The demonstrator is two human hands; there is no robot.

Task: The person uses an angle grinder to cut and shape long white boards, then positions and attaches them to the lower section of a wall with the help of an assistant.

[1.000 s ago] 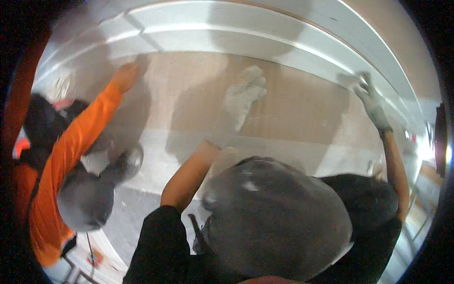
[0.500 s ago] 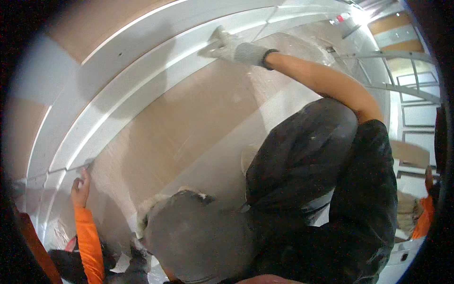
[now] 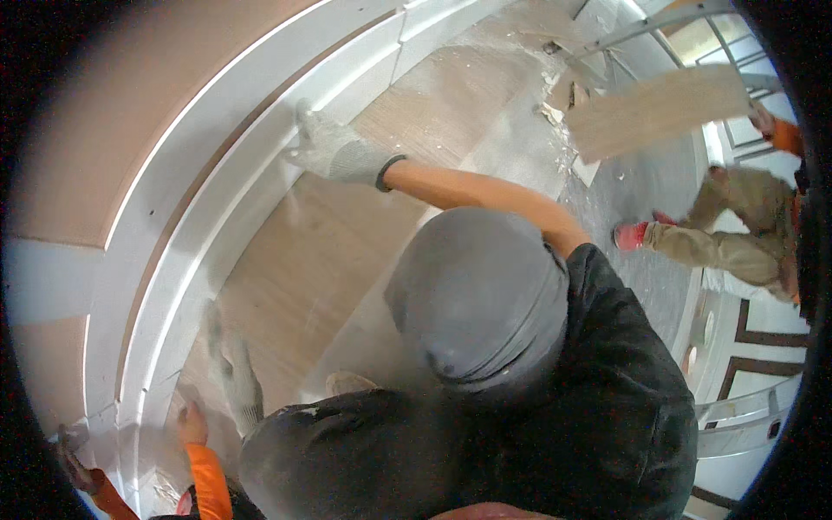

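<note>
In a grey glove with a dark cuff, my right hand (image 3: 338, 154) rests against the long white stepped moulding (image 3: 251, 143) at the base of the wall. Its fingers are spread and I see nothing held. My left hand (image 3: 232, 373), also gloved, lies lower along the moulding near the floor, fingers stretched out and partly blurred. Its forearm is hidden behind dark clothing. A rounded grey cloth shape (image 3: 481, 290), a knee or a cap, I cannot tell, covers part of my right arm. Wood-look flooring (image 3: 303, 260) lies between my hands.
At lower left, a co-worker's bare hand (image 3: 192, 425) in an orange sleeve is beside the moulding. At right, another person in tan trousers (image 3: 737, 225) carries a wood-look board (image 3: 663, 108). A ladder (image 3: 650, 30) and broken scraps (image 3: 563, 113) are beyond.
The view has shifted, and my right hand now appears lower and further left, still at the moulding. My left glove shows more. The person with the board has come into fuller view.
</note>
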